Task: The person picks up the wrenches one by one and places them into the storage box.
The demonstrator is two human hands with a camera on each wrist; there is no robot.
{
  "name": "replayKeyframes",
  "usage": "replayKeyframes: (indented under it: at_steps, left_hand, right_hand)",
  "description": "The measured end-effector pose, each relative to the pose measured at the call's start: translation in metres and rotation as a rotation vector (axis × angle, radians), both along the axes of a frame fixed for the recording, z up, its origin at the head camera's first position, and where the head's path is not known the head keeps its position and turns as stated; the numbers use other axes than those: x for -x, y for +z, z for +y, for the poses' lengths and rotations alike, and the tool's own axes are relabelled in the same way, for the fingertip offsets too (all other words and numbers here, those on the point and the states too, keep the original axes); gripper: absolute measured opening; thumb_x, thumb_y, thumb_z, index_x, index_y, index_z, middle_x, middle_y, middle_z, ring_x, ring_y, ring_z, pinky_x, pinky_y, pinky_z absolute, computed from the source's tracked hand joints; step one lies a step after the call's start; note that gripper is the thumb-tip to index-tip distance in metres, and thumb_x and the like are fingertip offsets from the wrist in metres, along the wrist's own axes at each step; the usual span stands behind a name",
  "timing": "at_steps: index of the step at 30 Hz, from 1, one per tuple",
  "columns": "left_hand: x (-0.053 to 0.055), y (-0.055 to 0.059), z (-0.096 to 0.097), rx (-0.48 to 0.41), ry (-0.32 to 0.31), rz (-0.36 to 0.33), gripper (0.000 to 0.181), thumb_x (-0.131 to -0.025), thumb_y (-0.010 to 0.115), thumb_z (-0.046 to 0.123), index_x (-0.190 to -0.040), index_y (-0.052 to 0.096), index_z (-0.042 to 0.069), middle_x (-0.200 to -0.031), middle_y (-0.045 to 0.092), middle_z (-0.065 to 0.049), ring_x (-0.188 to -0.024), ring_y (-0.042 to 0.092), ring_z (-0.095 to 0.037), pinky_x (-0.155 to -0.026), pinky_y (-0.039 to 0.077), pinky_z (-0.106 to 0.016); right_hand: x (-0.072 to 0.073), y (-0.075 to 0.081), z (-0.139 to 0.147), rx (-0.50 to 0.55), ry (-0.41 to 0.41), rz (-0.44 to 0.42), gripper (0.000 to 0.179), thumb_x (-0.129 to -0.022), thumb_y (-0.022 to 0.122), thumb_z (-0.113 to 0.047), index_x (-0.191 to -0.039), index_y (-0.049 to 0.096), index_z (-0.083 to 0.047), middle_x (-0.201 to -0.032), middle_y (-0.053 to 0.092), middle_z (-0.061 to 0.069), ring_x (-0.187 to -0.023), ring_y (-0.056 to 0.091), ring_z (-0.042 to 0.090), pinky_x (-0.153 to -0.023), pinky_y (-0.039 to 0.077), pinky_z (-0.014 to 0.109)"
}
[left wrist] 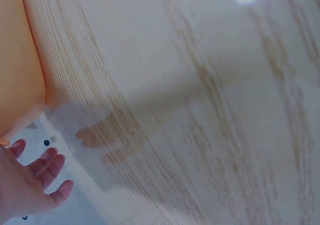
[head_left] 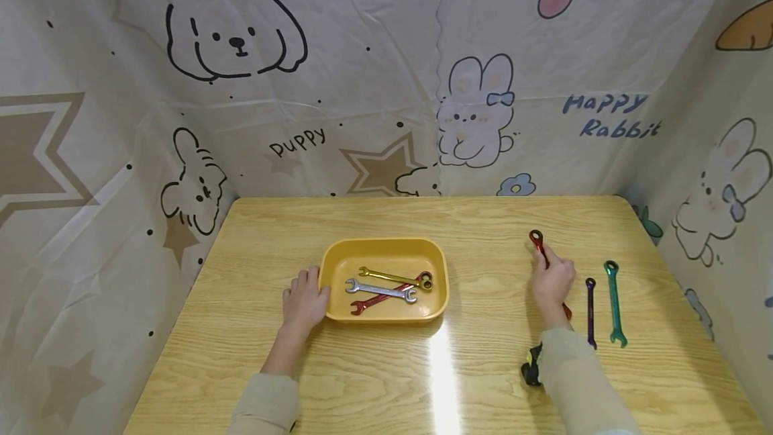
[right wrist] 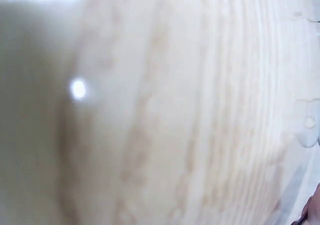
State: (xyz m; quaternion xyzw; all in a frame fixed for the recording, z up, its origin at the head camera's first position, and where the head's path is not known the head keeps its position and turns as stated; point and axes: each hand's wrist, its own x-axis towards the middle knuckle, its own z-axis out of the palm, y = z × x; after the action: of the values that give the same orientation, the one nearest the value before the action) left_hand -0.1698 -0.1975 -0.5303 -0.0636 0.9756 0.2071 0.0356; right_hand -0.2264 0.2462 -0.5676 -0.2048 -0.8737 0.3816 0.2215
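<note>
My left hand (head_left: 304, 301) rests against the left side of a yellow plastic tray (head_left: 386, 319), its fingers loosely extended; in the left wrist view the fingers (left wrist: 46, 166) are spread beside the tray wall (left wrist: 20, 65). Inside the tray lie a gold wrench (head_left: 389, 277), a silver wrench (head_left: 383, 291) and a red wrench (head_left: 371, 303), crossing one another. My right hand (head_left: 552, 280) grips another red wrench (head_left: 536, 239) around its middle, with its ring end pointing away from me. Only a sliver of that hand shows at the right wrist view's lower right corner.
To the right of my right hand lie a purple wrench (head_left: 590, 311) and a green wrench (head_left: 613, 301), roughly parallel. A black strapped device (head_left: 531, 366) sits at my right wrist. The wooden table (head_left: 483, 220) is bordered by a printed cloth (head_left: 374, 86) at the back and sides.
</note>
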Motion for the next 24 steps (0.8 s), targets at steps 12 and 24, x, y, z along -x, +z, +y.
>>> replayKeyframes:
  at_steps: [12, 24]
  left_hand:
    - [0.000, 0.000, 0.000, -0.006, 0.002, -0.012, 0.042, -0.091, 0.040, 0.028, -0.129, 0.037, 0.009, -0.121, 0.044, -0.017, -0.107, 0.041, -0.034, -0.086, 0.030, -0.052]
    - [0.000, 0.001, 0.000, 0.012, -0.011, 0.004, 0.043, -0.090, 0.040, 0.028, -0.128, 0.037, 0.008, -0.120, 0.044, -0.017, -0.106, 0.041, -0.034, -0.086, 0.030, -0.053]
  right_hand:
    - [0.004, 0.011, -0.013, -0.057, 0.066, 0.097, 0.031, -0.089, 0.058, -0.011, -0.116, 0.060, 0.003, -0.096, 0.051, 0.030, -0.091, 0.046, 0.043, -0.081, 0.034, 0.051]
    - [0.009, 0.019, -0.032, -0.082, 0.155, 0.192, 0.028, -0.085, 0.063, -0.010, -0.110, 0.064, 0.002, -0.086, 0.052, 0.025, -0.080, 0.046, 0.038, -0.071, 0.034, 0.048]
